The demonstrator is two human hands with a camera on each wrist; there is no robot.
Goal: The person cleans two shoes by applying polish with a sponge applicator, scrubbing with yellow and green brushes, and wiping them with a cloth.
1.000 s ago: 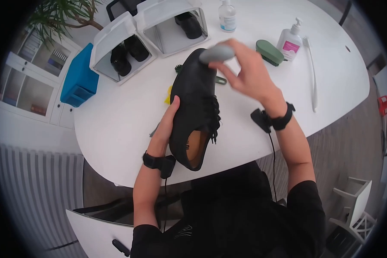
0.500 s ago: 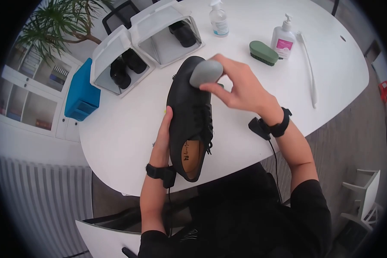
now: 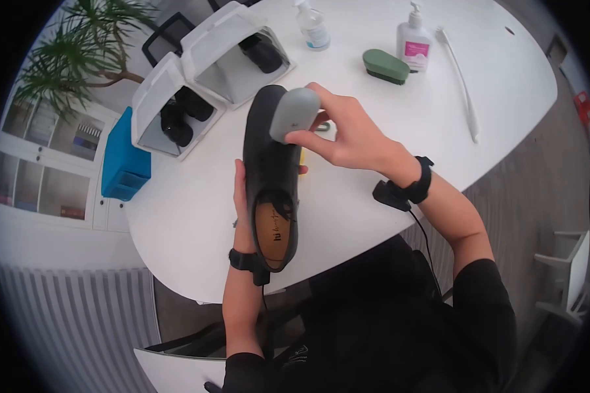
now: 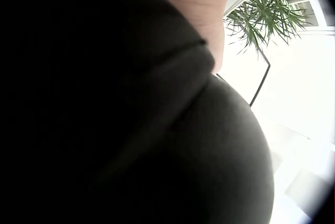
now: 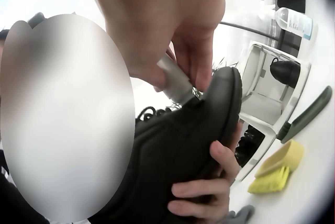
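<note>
A black lace-up shoe (image 3: 261, 173) with a tan insole is held up over the table, its toe pointing away from me. My left hand (image 3: 240, 196) grips it from beneath: the thumb lies along its left side, and curled fingers (image 5: 201, 188) show under the forefoot in the right wrist view. Between thumb and fingers, my right hand (image 3: 351, 131) pinches a grey oval shoe-shine sponge (image 3: 295, 115). The sponge's dark underside (image 5: 192, 102) is right at the upper behind the toe. In the left wrist view the shoe (image 4: 225, 130) fills most of the picture.
Two white shoe boxes (image 3: 213, 49) with black shoes stand at the back left, beside a blue box (image 3: 126, 160). A green brush (image 3: 385, 65), pump bottles (image 3: 415, 49) and a long white stick (image 3: 462, 85) lie to the right. A yellow sponge-like thing (image 5: 285, 158) and green-handled brush (image 5: 311, 114) are beyond the shoe.
My right hand has brought the sponge from the toe edge back over the upper. The shoe has turned in my left hand, so its laces show less and its opening faces me more.
</note>
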